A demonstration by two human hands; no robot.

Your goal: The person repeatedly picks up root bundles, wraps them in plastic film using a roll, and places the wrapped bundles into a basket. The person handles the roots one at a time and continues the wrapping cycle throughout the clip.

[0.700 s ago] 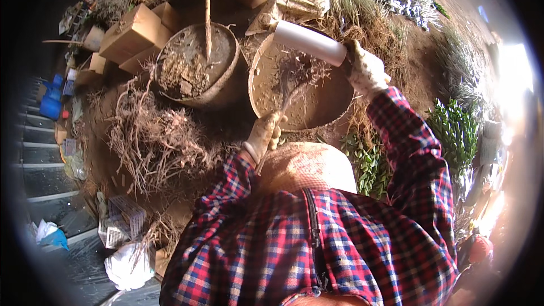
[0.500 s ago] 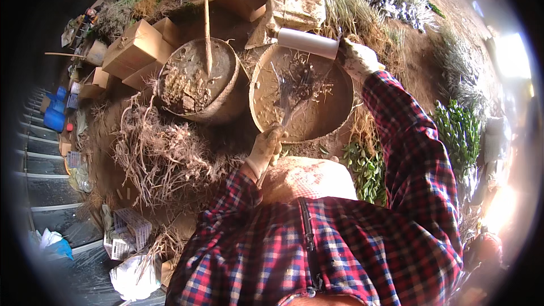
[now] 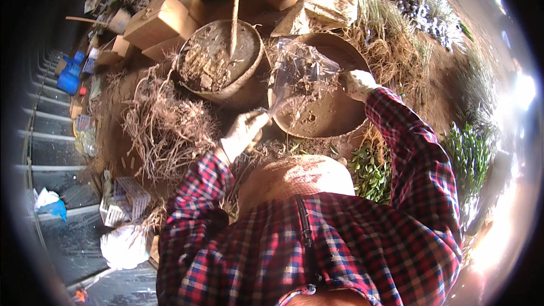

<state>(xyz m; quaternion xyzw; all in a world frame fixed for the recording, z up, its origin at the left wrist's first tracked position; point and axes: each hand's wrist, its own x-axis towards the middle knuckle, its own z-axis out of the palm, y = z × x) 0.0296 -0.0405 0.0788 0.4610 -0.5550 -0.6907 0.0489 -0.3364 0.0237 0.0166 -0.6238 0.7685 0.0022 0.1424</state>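
My left hand [image 3: 243, 131], in a pale muddy glove, pinches the gathered end of clear plastic film [image 3: 285, 93] over the left rim of a wide round tub [image 3: 345, 120]. The film stretches up and right, shiny and crumpled, around a bundle of thin brown roots [image 3: 309, 89] above the tub. At the tub's right rim, my gloved right hand [image 3: 359, 85] is closed at the film's other side, by the roll, whose outline is blurred into the shiny film. Muddy brown matter lies in the tub.
Left of the tub stands a mud-filled bucket [image 3: 218, 82] with a wooden stick [image 3: 235, 14] in it. A tangled root pile [image 3: 164, 124] lies nearer. Cardboard boxes [image 3: 158, 22] stand far left; leafy stems [image 3: 371, 170] lie at right. Another person [image 3: 326, 0] works opposite.
My right hand has come down and nearer, and the white roll no longer shows as a clear cylinder. My left hand has moved left, drawing the film around the roots. The whole view has shifted.
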